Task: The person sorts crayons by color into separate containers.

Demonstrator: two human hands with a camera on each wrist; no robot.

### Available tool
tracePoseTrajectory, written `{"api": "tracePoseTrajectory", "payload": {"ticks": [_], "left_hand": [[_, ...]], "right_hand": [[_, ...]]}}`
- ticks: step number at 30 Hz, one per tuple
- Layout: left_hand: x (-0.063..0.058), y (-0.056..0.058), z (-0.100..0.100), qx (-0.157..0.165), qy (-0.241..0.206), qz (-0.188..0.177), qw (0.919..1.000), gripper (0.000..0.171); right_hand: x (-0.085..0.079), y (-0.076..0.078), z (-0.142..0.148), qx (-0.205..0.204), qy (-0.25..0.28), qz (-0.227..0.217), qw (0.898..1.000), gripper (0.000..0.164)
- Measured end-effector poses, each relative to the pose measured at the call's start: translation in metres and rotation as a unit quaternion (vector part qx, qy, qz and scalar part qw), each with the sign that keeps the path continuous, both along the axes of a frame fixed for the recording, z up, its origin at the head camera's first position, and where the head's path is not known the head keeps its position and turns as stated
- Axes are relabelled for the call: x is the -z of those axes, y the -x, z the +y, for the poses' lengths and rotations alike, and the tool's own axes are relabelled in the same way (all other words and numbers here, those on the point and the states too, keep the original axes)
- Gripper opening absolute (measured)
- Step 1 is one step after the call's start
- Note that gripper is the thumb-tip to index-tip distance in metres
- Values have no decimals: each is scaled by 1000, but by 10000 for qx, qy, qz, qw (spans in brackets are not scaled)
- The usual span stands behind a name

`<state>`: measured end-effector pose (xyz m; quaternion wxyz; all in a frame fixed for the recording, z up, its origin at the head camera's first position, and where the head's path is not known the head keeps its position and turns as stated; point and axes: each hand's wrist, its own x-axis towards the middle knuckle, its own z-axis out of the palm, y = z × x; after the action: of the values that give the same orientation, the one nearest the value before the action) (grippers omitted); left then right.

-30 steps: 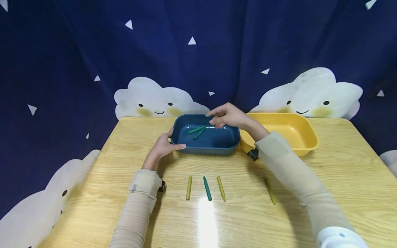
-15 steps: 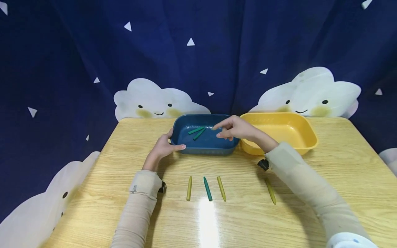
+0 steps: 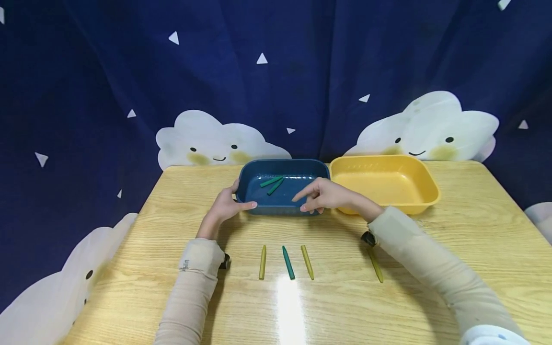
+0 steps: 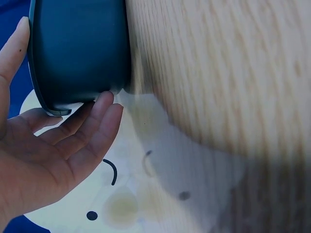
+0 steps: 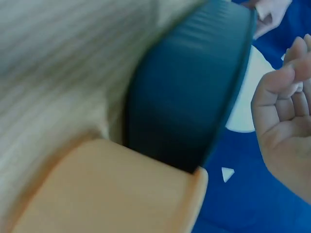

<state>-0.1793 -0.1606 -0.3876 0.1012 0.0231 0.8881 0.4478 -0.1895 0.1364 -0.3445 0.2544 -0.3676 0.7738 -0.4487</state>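
A dark blue plastic basin [image 3: 280,209] stands at the back of the table with two green crayons [image 3: 271,181] lying inside. My left hand [image 3: 224,207] holds its left end, thumb along the front rim; in the left wrist view the fingers [image 4: 97,121] bend against the end wall. Over the basin's front right part hovers my right hand [image 3: 329,195], fingers loosely bent and nothing in them. On the table in front lie a yellow crayon [image 3: 262,262], a green crayon [image 3: 288,262] and another yellow crayon [image 3: 307,262]. Farther right, a yellow crayon [image 3: 376,266] lies partly behind the right wrist camera.
A yellow basin [image 3: 424,207] stands against the blue one's right side, with no crayon visible in it. The wooden table [image 3: 129,268] reaches back to a dark blue curtain [image 3: 241,81] printed with clouds and triangles.
My right hand has come back from the blue basin's far side toward its front rim. The left hand stays on the basin, and the crayons have not moved.
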Motion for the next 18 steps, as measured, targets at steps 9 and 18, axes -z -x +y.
{"api": "tracePoseTrajectory", "payload": {"ticks": [9,18], "left_hand": [[0,-1,0,65,-2,52,10000,97],[2,0,-1,30,-57,60,10000,96]], "right_hand": [[7,-10,-11,-859,-6,134,9962,30],[20,-20,-23,-1247,-292,-269,9914,35]]}}
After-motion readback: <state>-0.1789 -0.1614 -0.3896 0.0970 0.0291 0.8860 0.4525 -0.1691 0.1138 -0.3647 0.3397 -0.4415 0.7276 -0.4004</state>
